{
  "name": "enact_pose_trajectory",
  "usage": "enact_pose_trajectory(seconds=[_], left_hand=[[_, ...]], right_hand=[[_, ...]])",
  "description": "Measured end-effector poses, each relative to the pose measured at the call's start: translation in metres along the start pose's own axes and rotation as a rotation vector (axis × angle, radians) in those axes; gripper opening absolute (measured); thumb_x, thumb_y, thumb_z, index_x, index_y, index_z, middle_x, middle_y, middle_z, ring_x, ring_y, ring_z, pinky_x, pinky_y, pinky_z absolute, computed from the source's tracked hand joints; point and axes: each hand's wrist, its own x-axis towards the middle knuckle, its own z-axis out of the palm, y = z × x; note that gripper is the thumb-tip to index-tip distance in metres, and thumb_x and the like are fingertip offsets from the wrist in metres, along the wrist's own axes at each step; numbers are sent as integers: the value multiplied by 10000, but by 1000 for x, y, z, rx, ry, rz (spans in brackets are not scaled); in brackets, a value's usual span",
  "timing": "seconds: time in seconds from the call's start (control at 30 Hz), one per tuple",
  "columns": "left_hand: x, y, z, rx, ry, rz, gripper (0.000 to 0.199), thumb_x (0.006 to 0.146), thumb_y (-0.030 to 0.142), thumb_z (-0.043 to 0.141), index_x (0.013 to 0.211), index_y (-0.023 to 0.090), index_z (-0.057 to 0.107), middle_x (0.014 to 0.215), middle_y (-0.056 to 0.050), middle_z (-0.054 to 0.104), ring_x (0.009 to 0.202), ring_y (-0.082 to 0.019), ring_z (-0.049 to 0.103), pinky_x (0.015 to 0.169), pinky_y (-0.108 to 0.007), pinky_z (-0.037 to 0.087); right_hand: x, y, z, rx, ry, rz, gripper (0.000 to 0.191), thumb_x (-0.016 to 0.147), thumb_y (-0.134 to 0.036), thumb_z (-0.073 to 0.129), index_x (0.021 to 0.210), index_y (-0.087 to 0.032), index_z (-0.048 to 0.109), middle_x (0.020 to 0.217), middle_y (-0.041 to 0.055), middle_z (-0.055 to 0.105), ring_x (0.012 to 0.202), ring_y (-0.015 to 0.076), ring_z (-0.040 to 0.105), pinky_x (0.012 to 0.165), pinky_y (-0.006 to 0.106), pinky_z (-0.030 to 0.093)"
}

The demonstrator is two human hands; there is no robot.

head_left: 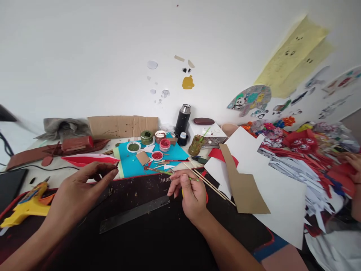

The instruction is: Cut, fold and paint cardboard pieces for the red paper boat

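Note:
My left hand (81, 188) is closed in a pinch, a tiny dark piece (116, 165) showing at its fingertips; its kind is too small to tell. Between the thumb and fingers of my right hand (191, 194) lies a thin paintbrush (159, 171), its bristle end pointing left and a green end showing past the thumb. Below and between the hands, a clear ruler (135, 213) rests on the black mat (146, 248). Something with red and yellow edges is mostly hidden behind my right hand. A red boat-shaped paper piece (90, 160) lies beyond my left hand.
Paint pots (146, 137) and lids stand on blue paper (129, 165). Behind them is a black thermos (183, 120). A yellow glue gun (29, 205) lies left. Wooden sticks (216, 187), cardboard (248, 192) and white paper lie right. Another person's hand (354, 163) is at far right.

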Motion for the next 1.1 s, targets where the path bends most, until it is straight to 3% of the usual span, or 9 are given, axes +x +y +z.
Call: enact_pose_trajectory(seconds=[0.17, 0.27, 0.43, 0.6, 0.73, 0.97, 1.1], left_hand=[[-5, 7, 6, -25, -61, -64, 527, 604, 770, 618, 808, 319, 798, 899, -9, 861, 726, -258, 792, 642, -315, 522], [-5, 8, 8, 2, -88, -98, 550, 575, 791, 606, 799, 325, 795, 898, -9, 868, 688, -262, 779, 642, -332, 528], [-3, 10, 12, 5, -104, -71, 552, 570, 788, 592, 808, 340, 808, 906, 0, 876, 643, -254, 754, 661, -350, 551], [0, 11, 16, 5, -115, -73, 528, 561, 787, 603, 781, 350, 801, 849, 10, 866, 590, -245, 732, 604, -345, 545], [4, -1, 24, 5, -141, -86, 533, 590, 792, 606, 827, 362, 814, 798, 13, 847, 636, -261, 761, 582, -333, 553], [11, -50, 41, 65, -133, 4, 521, 724, 795, 669, 990, 380, 835, 947, 39, 867, 721, -233, 779, 656, -285, 589], [10, -51, 45, 57, -115, 13, 491, 735, 794, 689, 977, 393, 837, 901, 56, 864, 671, -224, 760, 639, -282, 594]], right_hand=[[18, -11, -30, -121, 118, -23, 497, 1159, -609, 525, 1018, -192, 756, 714, 29, 735, 565, 150, 695, 473, 226, 501], [29, -11, -50, -267, 110, -52, 448, 1166, -576, 518, 1112, -204, 762, 809, 46, 777, 642, 173, 744, 508, 244, 532], [48, -1, -82, -628, 19, -185, 316, 1166, -417, 529, 1245, -253, 787, 1058, 75, 856, 779, 205, 808, 772, 337, 651], [70, 7, -106, -852, -23, -221, 333, 1161, -355, 509, 1334, -269, 781, 1223, 91, 855, 954, 247, 836, 966, 393, 654], [85, 19, -118, -936, -22, -178, 344, 1156, -359, 511, 1342, -248, 779, 1269, 116, 845, 1056, 279, 829, 1022, 424, 641], [94, 43, -131, -1035, -79, -144, 339, 1143, -342, 545, 1374, -250, 775, 1332, 111, 831, 1219, 289, 791, 1040, 400, 626], [95, 47, -134, -1067, -131, -108, 361, 1136, -330, 573, 1435, -250, 757, 1381, 110, 818, 1204, 285, 796, 998, 380, 636]])
